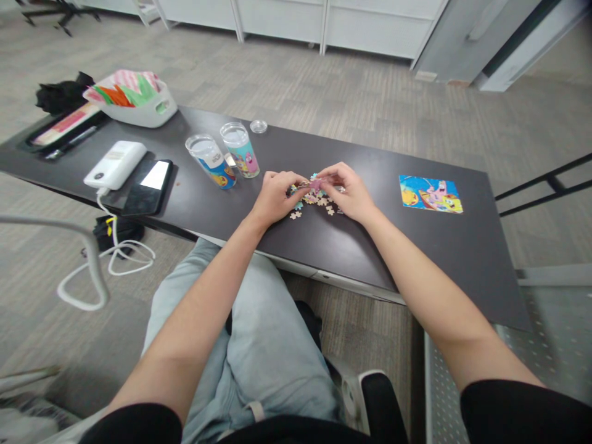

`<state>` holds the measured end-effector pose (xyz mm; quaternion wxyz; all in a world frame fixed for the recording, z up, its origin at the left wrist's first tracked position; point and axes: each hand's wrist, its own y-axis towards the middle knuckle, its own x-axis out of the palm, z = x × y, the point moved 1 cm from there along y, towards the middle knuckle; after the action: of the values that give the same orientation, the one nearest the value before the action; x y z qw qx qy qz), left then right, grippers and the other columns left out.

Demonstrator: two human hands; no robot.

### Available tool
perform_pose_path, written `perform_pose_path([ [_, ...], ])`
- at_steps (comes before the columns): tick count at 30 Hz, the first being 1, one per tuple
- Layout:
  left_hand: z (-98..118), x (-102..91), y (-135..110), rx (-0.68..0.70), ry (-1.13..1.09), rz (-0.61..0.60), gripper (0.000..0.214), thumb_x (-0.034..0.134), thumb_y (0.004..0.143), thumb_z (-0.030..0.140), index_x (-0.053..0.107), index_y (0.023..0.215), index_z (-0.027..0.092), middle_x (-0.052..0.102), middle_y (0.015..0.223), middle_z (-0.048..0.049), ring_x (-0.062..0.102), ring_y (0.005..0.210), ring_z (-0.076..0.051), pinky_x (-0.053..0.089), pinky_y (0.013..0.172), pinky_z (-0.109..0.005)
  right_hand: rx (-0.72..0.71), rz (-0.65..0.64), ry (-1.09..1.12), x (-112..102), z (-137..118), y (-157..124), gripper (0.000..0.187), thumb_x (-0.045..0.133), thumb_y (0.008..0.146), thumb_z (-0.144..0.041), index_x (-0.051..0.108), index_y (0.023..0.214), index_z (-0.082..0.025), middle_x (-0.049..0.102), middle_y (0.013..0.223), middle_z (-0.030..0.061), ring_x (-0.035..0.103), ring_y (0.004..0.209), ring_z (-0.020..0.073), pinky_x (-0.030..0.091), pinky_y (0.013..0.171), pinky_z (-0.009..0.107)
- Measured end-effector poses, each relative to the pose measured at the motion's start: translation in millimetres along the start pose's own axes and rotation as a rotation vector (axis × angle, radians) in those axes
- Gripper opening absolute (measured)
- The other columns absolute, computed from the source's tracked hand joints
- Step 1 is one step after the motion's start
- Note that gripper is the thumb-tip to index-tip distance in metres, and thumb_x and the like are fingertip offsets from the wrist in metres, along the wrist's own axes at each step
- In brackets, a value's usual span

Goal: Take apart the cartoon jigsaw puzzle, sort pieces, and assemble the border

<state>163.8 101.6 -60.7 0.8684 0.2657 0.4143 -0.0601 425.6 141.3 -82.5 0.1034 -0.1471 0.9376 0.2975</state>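
Note:
A small heap of jigsaw puzzle pieces (309, 199) lies on the dark table, some showing plain tan backs and others coloured faces. My left hand (277, 196) is at the heap's left side, its thumb and fingers closed on puzzle pieces that they partly hide. From the right, my right hand (348, 192) reaches in with its fingers pinched on a pinkish puzzle piece (316, 184). One loose tan piece (295, 215) lies just below my left thumb. Further right, a cartoon picture card (431, 194) rests flat on the table.
Two clear-topped cartoon canisters (240, 151) (213, 165) stand left of my hands, with a clear round lid (258, 126) behind. A black phone (148, 187), a white cabled power bank (116, 164) and a white basket (139, 112) are farther left. The table's front edge borders my lap.

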Motion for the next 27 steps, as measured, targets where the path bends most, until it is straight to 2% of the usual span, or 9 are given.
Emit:
perform_pose_path([
  [4, -2, -1.0, 2, 0.012, -0.03, 0.019, 0.026, 0.074, 0.127, 0.045, 0.093, 0.123, 0.027, 0.097, 0.123, -0.0084, 0.088, 0.116, -0.032, 0.055, 0.113, -0.051, 0.034, -0.03, -0.067, -4, 2, 0, 0.032, 0.089, 0.11, -0.049, 0.085, 0.137, -0.033, 0.087, 0.112, 0.0052, 0.079, 0.099, 0.0285, 0.072, 0.1, 0.049],
  [8, -2, -1.3, 3, 0.052, -0.088, 0.081, 0.024, 0.075, 0.124, 0.043, 0.092, 0.122, 0.026, 0.097, 0.123, -0.0093, 0.089, 0.115, -0.031, 0.062, 0.108, -0.046, 0.01, -0.073, -0.139, -7, -3, 1, 0.027, 0.089, 0.114, -0.058, 0.091, 0.121, -0.032, 0.087, 0.11, 0.0077, 0.078, 0.098, 0.0294, 0.071, 0.098, 0.048],
  [12, -4, 0.1, 3, 0.058, -0.119, 0.101, 0.017, 0.078, 0.12, 0.036, 0.091, 0.12, 0.026, 0.096, 0.119, -0.0089, 0.089, 0.111, -0.03, 0.067, 0.106, -0.044, -0.001, -0.042, -0.127, -8, -7, 1, 0.032, 0.088, 0.116, -0.063, 0.092, 0.117, -0.032, 0.087, 0.108, 0.0074, 0.078, 0.096, 0.029, 0.069, 0.094, 0.047],
  [15, -3, 1.5, 2, 0.077, -0.164, 0.101, 0.014, 0.082, 0.118, 0.037, 0.091, 0.119, 0.026, 0.095, 0.117, -0.0084, 0.089, 0.107, -0.029, 0.069, 0.104, -0.044, 0.026, -0.041, -0.115, -6, -7, 1, 0.027, 0.09, 0.114, -0.059, 0.091, 0.114, -0.032, 0.088, 0.105, 0.0066, 0.078, 0.093, 0.0293, 0.069, 0.092, 0.048],
  [19, 1, 1.6, 1, 0.075, -0.193, 0.073, 0.019, 0.088, 0.115, 0.038, 0.09, 0.131, 0.027, 0.095, 0.126, -0.0087, 0.089, 0.109, -0.029, 0.071, 0.107, -0.045, 0.067, -0.05, -0.092, -3, -7, -1, 0.018, 0.09, 0.112, -0.051, 0.09, 0.114, -0.033, 0.089, 0.103, 0.0057, 0.079, 0.09, 0.0292, 0.07, 0.09, 0.048],
  [23, 2, -0.5, 2, 0.063, -0.132, 0.068, 0.009, 0.089, 0.116, 0.037, 0.09, 0.115, 0.028, 0.094, 0.117, -0.0077, 0.089, 0.111, -0.03, 0.068, 0.109, -0.046, 0.078, -0.091, -0.068, -2, -7, -1, 0.019, 0.091, 0.11, -0.05, 0.09, 0.117, -0.032, 0.092, 0.106, 0.0058, 0.081, 0.092, 0.0293, 0.071, 0.091, 0.048],
  [27, 0, -0.7, 2, 0.004, -0.161, 0.101, 0.01, 0.085, 0.118, 0.035, 0.088, 0.116, 0.026, 0.095, 0.114, -0.0074, 0.088, 0.107, -0.028, 0.07, 0.109, -0.045, 0.099, -0.115, -0.099, -2, -8, -1, 0.021, 0.092, 0.11, -0.051, 0.088, 0.117, -0.032, 0.091, 0.107, 0.0059, 0.08, 0.091, 0.0286, 0.071, 0.092, 0.048],
])
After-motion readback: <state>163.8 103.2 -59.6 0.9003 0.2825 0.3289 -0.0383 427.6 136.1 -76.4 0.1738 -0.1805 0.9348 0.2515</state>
